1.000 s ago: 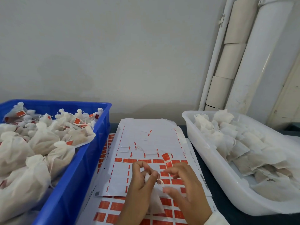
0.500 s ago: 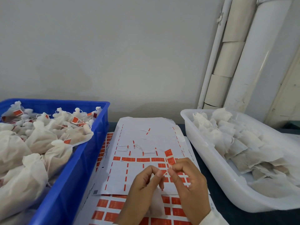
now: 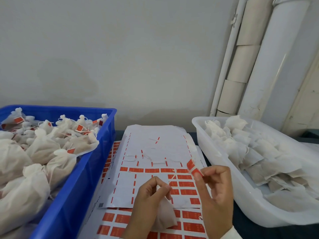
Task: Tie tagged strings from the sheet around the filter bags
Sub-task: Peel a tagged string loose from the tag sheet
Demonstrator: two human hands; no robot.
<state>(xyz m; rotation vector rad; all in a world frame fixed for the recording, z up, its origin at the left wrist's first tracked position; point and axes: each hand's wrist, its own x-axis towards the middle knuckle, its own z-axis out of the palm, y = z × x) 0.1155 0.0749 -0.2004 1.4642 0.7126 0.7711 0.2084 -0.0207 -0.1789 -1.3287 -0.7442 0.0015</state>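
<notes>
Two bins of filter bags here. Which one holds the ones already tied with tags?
The blue crate on the left: its bags are cinched at the neck with orange tags showing. The bags in the white tub on the right lie flat, untagged.

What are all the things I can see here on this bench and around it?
blue crate: one, blue, at left.
tied bags: many, white with red tags, heaped in the blue crate.
white tub: one, translucent white, at right.
untied filter bags: many, white, piled in the white tub.
tag sheets: a few stacked, white with red tags, middle of the dark table; the top one is partly stripped.
filter bag: one, white, gripped at its neck by the left hand.
tagged string: one, red tags on white string, pinched by the right hand.
pipes: several, white, upright at the right wall.
left hand: lower middle.
right hand: lower right of middle.
</notes>
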